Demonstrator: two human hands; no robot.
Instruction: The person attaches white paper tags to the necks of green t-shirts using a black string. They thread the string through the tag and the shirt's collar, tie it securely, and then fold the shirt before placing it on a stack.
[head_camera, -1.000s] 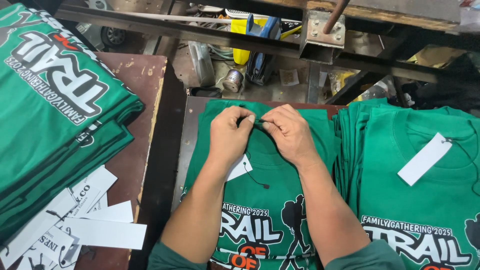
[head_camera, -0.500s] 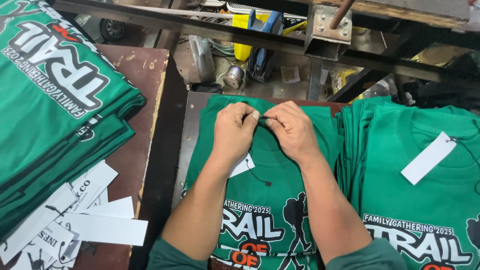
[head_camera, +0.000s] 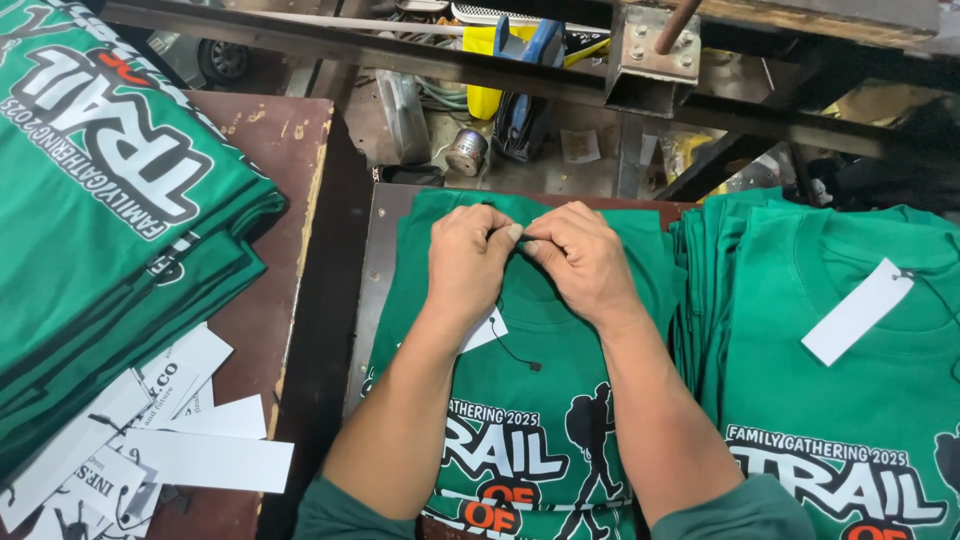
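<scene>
A green printed T-shirt (head_camera: 530, 400) lies flat on a dark board in front of me. My left hand (head_camera: 468, 262) and my right hand (head_camera: 580, 258) meet at its collar, fingertips pinched together on a thin black tag string. A white paper hang tag (head_camera: 484, 330) pokes out from under my left wrist, and the black string (head_camera: 515, 352) trails from it across the shirt's chest.
A stack of the same green shirts (head_camera: 840, 360) lies at the right, a white tag (head_camera: 856, 312) on top. Another shirt stack (head_camera: 110, 200) sits at the left above several loose white tags (head_camera: 190, 440). Tools and a yellow bottle (head_camera: 485, 70) lie behind a metal frame.
Both hands stay pinched at the collar; they have shifted only slightly, and the view has tilted a little.
</scene>
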